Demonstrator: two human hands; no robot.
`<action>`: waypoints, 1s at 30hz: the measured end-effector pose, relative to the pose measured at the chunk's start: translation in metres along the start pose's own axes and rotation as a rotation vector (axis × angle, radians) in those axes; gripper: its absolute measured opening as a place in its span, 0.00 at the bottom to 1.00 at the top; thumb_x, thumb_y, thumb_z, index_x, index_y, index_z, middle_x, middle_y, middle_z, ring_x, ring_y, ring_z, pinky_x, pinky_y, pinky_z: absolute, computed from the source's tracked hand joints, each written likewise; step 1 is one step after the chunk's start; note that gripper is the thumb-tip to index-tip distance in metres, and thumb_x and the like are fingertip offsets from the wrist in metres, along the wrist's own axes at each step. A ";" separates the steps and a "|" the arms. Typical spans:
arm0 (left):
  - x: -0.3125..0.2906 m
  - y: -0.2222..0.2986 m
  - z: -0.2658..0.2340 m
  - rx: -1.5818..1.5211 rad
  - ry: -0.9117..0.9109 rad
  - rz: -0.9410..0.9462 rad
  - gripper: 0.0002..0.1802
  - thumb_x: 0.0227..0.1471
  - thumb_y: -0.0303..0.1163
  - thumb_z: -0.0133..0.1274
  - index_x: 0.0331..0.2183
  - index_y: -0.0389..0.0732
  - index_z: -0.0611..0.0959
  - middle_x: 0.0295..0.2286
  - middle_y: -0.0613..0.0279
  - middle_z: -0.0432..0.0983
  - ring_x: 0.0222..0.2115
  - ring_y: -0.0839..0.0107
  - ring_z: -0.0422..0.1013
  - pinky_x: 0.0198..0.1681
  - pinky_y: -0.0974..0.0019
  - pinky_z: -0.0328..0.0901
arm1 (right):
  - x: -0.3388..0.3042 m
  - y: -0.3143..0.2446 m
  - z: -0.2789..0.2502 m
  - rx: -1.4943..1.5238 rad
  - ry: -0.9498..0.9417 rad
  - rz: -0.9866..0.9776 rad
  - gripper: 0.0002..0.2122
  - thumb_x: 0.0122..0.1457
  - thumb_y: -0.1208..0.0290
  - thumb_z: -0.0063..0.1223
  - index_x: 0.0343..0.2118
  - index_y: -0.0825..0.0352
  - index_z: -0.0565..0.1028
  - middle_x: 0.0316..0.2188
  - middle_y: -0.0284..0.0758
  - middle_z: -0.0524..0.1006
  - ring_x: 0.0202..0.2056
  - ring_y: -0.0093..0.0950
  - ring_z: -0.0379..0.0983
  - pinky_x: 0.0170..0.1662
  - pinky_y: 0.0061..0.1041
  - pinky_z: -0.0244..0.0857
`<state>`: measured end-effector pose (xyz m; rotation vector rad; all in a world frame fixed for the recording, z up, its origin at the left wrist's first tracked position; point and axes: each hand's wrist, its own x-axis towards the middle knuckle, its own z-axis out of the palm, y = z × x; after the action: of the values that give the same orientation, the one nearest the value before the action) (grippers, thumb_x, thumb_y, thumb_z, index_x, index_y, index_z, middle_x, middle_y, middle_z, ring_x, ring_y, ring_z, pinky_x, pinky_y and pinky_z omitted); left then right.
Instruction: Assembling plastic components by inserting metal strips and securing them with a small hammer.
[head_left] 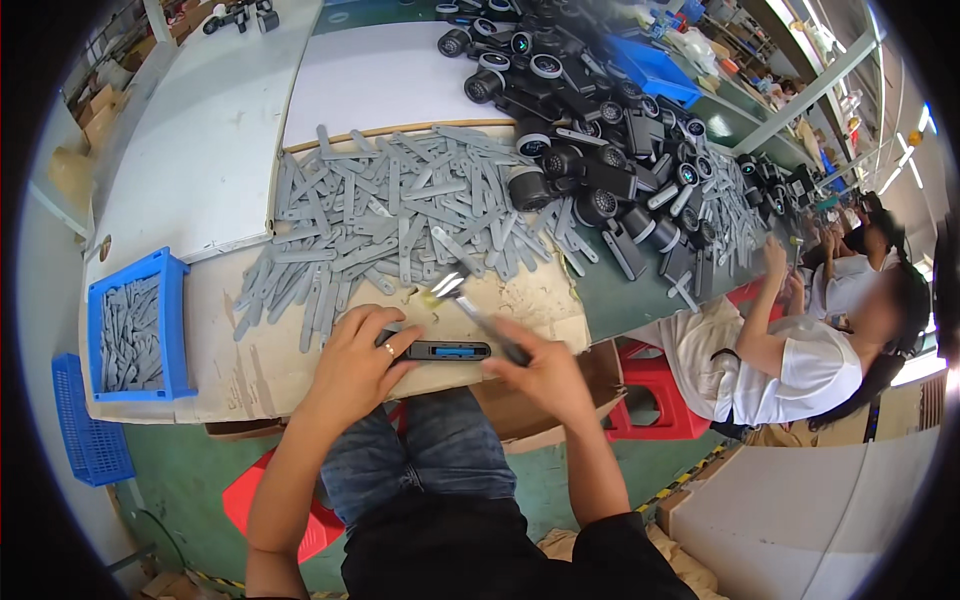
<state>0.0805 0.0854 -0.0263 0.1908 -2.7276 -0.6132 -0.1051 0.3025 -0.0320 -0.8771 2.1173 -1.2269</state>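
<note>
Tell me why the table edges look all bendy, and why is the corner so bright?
In the head view the fisheye lens curves straight lines near the rim, so the white board bows; the picture sits in a black circle. Glare from bright lights washes out the upper right. The middle is sharp: the left hand on a dark strip, the right hand holding tweezers.

The one wide fisheye view looks from my head steeply down, close over the tabletop and my lap.

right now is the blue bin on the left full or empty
Partly full: grey strips cover the floor of the blue bin, below its rim.
</note>
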 end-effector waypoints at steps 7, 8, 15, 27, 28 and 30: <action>0.011 0.000 -0.002 -0.016 0.005 -0.013 0.21 0.46 0.31 0.69 0.45 0.45 0.85 0.48 0.61 0.74 0.50 0.56 0.67 0.54 0.54 0.66 | 0.062 0.029 -0.083 -0.339 0.533 0.151 0.15 0.60 0.66 0.64 0.47 0.69 0.82 0.19 0.32 0.76 0.20 0.18 0.70 0.28 0.25 0.66; 0.012 0.000 -0.001 -0.031 0.021 -0.015 0.20 0.46 0.31 0.69 0.44 0.45 0.85 0.48 0.61 0.74 0.50 0.56 0.67 0.55 0.55 0.65 | 0.070 0.041 -0.087 -0.336 0.514 0.155 0.15 0.60 0.66 0.64 0.46 0.69 0.82 0.17 0.32 0.75 0.18 0.20 0.70 0.27 0.26 0.66; 0.010 -0.002 -0.005 -0.100 0.016 -0.063 0.20 0.44 0.30 0.70 0.43 0.42 0.86 0.48 0.61 0.74 0.51 0.57 0.67 0.56 0.56 0.65 | 0.093 0.048 -0.100 -0.086 0.341 0.262 0.12 0.58 0.66 0.66 0.35 0.71 0.79 0.18 0.33 0.75 0.15 0.23 0.68 0.20 0.28 0.62; 0.014 -0.012 0.004 -0.079 0.105 0.082 0.26 0.44 0.36 0.72 0.47 0.44 0.85 0.56 0.63 0.74 0.62 0.55 0.63 0.67 0.46 0.58 | 0.026 0.010 -0.079 0.134 0.412 0.122 0.06 0.63 0.71 0.65 0.33 0.67 0.80 0.14 0.21 0.64 0.14 0.11 0.57 0.18 0.17 0.47; 0.015 -0.012 0.004 -0.045 0.100 0.101 0.26 0.45 0.37 0.71 0.47 0.45 0.85 0.54 0.63 0.76 0.61 0.56 0.64 0.67 0.46 0.57 | 0.029 0.004 -0.078 0.118 0.462 0.095 0.06 0.63 0.70 0.65 0.32 0.67 0.81 0.17 0.21 0.67 0.17 0.10 0.59 0.21 0.15 0.48; 0.015 -0.013 0.006 -0.015 0.096 0.117 0.26 0.45 0.38 0.71 0.48 0.45 0.85 0.52 0.63 0.78 0.61 0.57 0.65 0.68 0.46 0.57 | 0.030 0.018 -0.089 0.006 0.506 -0.016 0.06 0.63 0.71 0.65 0.32 0.67 0.80 0.19 0.22 0.70 0.17 0.10 0.60 0.21 0.15 0.49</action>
<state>0.0655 0.0733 -0.0322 0.0543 -2.6196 -0.5765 -0.1932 0.3350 -0.0120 -0.6245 2.4905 -1.5930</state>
